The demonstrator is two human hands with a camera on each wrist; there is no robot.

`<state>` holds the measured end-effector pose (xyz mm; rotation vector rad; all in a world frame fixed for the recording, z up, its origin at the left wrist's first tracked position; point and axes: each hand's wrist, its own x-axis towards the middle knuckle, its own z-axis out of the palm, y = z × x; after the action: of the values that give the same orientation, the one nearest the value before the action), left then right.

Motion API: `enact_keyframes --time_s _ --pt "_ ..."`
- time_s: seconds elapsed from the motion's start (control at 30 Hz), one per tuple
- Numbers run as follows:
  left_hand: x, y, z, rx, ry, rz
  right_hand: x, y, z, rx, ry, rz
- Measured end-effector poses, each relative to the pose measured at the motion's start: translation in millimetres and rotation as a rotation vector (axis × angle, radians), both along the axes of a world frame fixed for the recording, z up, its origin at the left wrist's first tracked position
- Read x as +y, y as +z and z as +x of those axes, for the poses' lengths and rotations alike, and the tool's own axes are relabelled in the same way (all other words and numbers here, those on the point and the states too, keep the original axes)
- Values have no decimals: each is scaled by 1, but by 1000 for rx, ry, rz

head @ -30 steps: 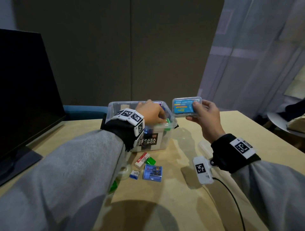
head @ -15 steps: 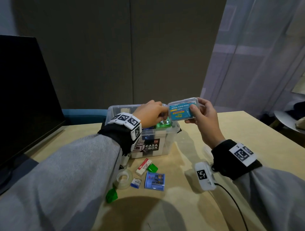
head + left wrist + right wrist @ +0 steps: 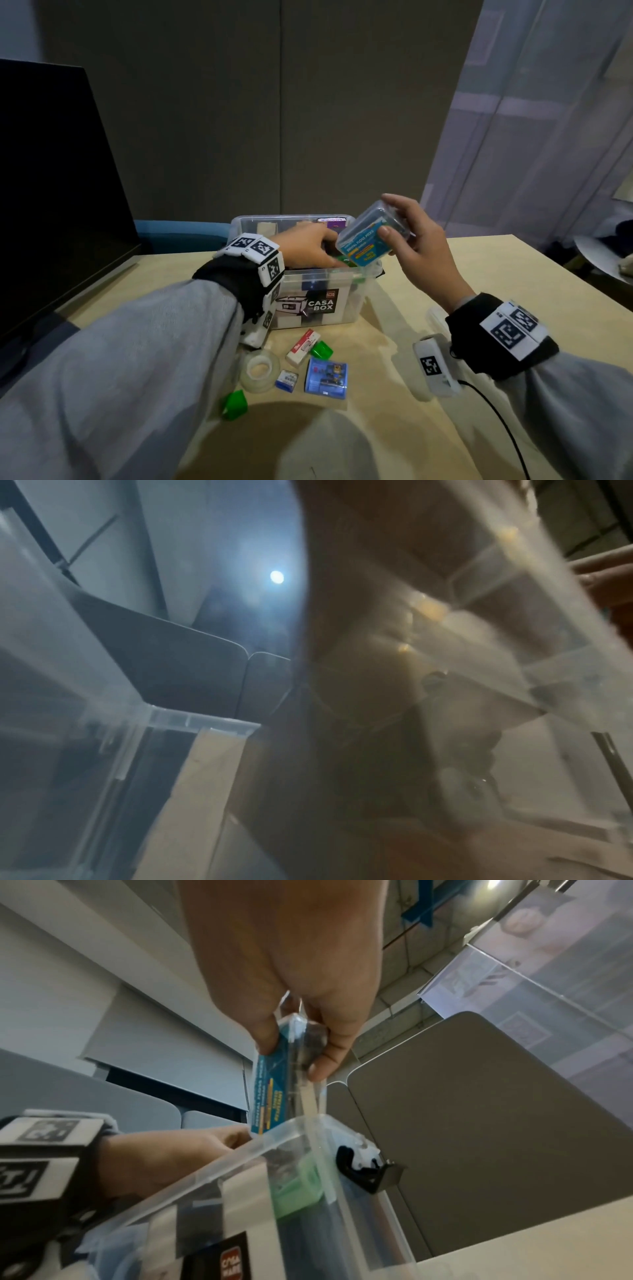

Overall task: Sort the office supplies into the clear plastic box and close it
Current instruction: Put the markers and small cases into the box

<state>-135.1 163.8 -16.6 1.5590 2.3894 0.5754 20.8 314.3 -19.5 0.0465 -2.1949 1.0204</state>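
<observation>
1. You are working at a clear plastic box [image 3: 356, 308] standing lidless on the tan table [image 3: 479, 274], with its near rim facing you and its right-hand wall just below the case you are holding.
2. The box is already holding several things, among them a green piece [image 3: 298, 1185] pressed against the right-hand wall, so open room inside is looking tight at that end.
3. Your right hand [image 3: 423, 246] is gripping a clear dental floss picks case [image 3: 368, 236], tilted, its lower corner hanging right over the box's right rim; the right wrist view is showing that corner just at the rim edge.
4. Your thumb [image 3: 385, 234] is pressing on the case's labelled blue face while the other fingers [image 3: 400, 205] are curling round its back.
5. Your left hand [image 3: 305, 246] is reaching down into the box over the near rim; its fingertips are sitting behind the case and among the contents, so you cannot tell whether they are holding anything. The left wrist view is too blurred to settle it.
6. In front of the box, well clear of both hands, a tape roll [image 3: 259, 371], a white eraser [image 3: 303, 346], two green clips [image 3: 321, 350] [image 3: 234, 404], a small blue-and-white packet [image 3: 287, 380] and a flat blue box [image 3: 327, 377] are lying on the table.
7. A black monitor [image 3: 51, 188] is standing at the table's left edge.
</observation>
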Motion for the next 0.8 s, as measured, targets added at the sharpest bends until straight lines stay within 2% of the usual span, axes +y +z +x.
enact_keyframes --time_s 0.1,0.23,0.37,0.67,0.8 --pt "1 3 1 -8 29 1 -2 0 -3 26 -20 15" --pt "3 8 5 377 66 53 1 -1 -2 71 -55 -7" --pt "8 6 13 460 72 110 6 -1 0 100 -71 -50" --pt "13 4 16 357 33 66 10 -6 4 133 -96 -137" --pt "15 7 12 277 13 59 15 -4 8 81 -24 -147"
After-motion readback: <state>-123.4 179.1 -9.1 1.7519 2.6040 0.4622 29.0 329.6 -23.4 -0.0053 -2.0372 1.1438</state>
